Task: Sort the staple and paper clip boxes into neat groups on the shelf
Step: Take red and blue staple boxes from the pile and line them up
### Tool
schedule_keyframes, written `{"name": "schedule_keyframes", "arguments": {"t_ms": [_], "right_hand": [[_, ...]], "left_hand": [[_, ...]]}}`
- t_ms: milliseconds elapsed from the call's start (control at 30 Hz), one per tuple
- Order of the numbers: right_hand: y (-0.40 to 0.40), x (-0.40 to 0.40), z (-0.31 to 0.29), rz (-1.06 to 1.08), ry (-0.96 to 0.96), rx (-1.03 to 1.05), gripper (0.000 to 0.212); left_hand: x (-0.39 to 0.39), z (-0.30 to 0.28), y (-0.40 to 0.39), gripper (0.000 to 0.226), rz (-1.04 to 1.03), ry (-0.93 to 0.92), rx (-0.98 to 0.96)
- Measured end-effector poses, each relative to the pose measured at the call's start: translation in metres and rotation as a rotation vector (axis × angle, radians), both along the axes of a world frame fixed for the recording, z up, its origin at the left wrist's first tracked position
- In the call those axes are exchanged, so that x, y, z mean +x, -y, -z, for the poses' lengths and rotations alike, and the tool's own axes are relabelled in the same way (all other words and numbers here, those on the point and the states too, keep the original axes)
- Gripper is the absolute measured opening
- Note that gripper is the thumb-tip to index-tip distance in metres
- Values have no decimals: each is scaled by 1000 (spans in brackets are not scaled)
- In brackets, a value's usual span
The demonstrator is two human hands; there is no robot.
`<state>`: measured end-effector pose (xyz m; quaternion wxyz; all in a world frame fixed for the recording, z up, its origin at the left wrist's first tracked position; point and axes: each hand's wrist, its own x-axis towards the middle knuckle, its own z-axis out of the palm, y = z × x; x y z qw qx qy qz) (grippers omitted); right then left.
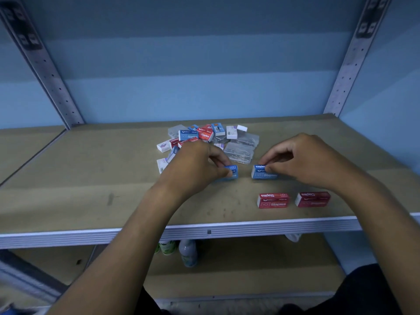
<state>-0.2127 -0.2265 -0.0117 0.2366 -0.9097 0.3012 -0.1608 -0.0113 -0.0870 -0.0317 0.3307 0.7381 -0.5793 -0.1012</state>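
- On the shelf (91, 178), seen from your head camera, your left hand (193, 164) pinches a blue box (231, 172) between thumb and fingertips; the box rests on the board, just in front of the pile.
- Your right hand (302, 160) grasps a second blue box (261, 172) by its right end, fingers curled over its top; this box also sits on the shelf, label facing you.
- Between the two blue boxes lies a small gap; they stand near each other but apart.
- Nearer the shelf's front edge, on your right, two red boxes (273, 200) stand side by side with a gap between, the darker one (313, 199) further right.
- Behind your hands lies the unsorted pile (204, 135): blue, red and white boxes jumbled together, some leaning on one another.
- At the pile's right sit clear cases (241, 151) holding what look like metal clips, touching one another.
- Your left hand hides part of the pile's left side, where white boxes (163, 146) show beside your knuckles.
- Below, on the lower shelf, bottles (187, 252) stand just under the front rail.
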Motion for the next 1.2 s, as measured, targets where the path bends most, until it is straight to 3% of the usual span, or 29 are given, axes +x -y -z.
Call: {"name": "schedule_keyframes", "arguments": {"t_ms": [700, 967, 1200], "right_hand": [[32, -148, -1, 319, 33, -61, 15], [36, -173, 6, 365, 10, -41, 16], [36, -175, 8, 375, -8, 11, 18]], "left_hand": [[-131, -2, 91, 14, 221, 7, -136], [-163, -3, 100, 15, 304, 107, -68], [-167, 4, 105, 18, 342, 79, -20]]}}
